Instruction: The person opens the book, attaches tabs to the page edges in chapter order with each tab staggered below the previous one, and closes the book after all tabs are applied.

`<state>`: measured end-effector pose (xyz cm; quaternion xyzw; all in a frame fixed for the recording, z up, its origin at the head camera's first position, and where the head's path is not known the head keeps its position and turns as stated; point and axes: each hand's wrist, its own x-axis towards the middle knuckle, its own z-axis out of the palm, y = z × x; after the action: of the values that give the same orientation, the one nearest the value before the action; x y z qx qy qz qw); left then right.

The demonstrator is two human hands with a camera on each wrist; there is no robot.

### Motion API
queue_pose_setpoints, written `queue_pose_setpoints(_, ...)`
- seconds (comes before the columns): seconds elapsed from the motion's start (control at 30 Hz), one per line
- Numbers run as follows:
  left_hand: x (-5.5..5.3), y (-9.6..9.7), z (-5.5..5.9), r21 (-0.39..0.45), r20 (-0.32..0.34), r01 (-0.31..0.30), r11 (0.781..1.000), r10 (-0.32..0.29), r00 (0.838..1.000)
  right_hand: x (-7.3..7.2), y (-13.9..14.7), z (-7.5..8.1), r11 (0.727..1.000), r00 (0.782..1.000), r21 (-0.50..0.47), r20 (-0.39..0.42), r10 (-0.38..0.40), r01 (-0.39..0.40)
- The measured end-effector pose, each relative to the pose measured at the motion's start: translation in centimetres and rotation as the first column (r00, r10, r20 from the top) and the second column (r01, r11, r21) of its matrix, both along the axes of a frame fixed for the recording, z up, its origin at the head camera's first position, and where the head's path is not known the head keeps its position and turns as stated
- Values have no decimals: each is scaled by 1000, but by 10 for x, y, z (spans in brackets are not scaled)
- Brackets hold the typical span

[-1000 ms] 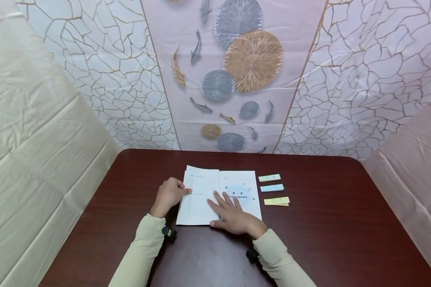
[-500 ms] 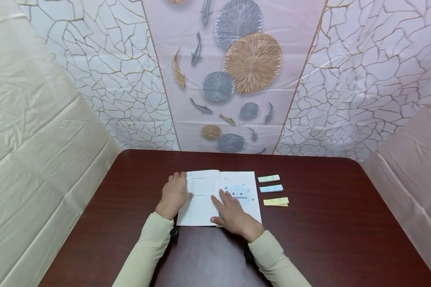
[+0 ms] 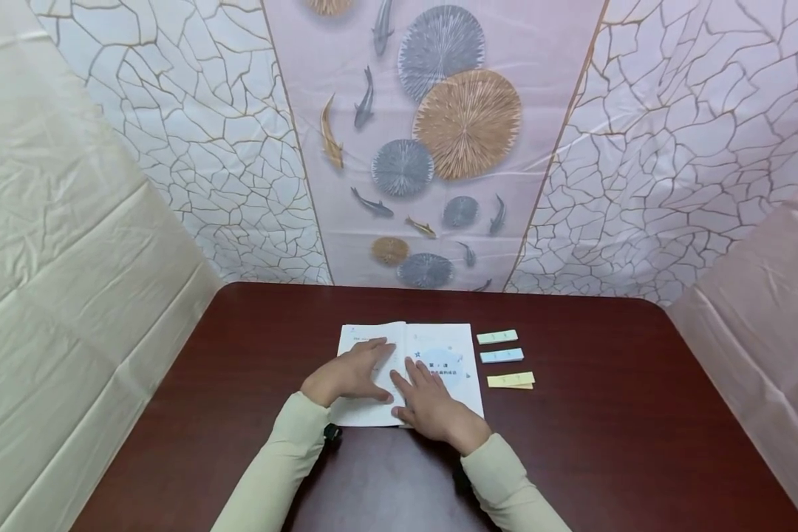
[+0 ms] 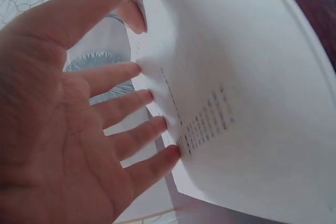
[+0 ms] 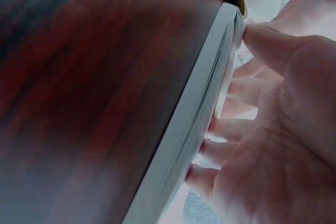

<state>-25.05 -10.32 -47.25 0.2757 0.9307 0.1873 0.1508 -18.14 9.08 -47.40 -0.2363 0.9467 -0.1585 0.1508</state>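
Note:
An open book (image 3: pixel 370 415) lies flat on the dark red-brown table, its left page bearing lines of print and its right page a pale blue round design. My left hand (image 3: pixel 352 373) is over the left page near the spine, fingers spread; in the left wrist view its fingertips (image 4: pixel 169 151) meet the paper. My right hand (image 3: pixel 439 408) rests on the right page beside the spine, fingers extended. The right wrist view shows the thick edge of the page block (image 5: pixel 184 124), with the right fingertips on the page. Neither hand grips anything.
Three small paper strips lie in a column right of the book: a green strip (image 3: pixel 496 337), a blue strip (image 3: pixel 502 355) and a yellow strip (image 3: pixel 510 380), which looks folded. Patterned cloth (image 3: pixel 425 185) hangs behind the table (image 3: pixel 605 414).
My left hand has let go of the left page's outer edge and slid right across the page toward the spine. The right hand stays nearly in place. The left page's raised top corner now lies flatter.

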Motion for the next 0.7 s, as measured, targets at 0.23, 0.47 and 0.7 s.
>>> queue_pose_setpoints(0.23,5,8,2,-34,6,-26,999,26,1000,2,3,-1,999,1000,-32,-2,28,-28)
queue_pose_setpoints(0.47,8,11,4,-62,6,-61,996,61,998,-2,16,5,992,999,-126,26,34,-31)
queue_pose_setpoints(0.7,4,9,3,-90,2,-40,995,40,999,-28,36,18,998,998,-12,-43,-56,55)
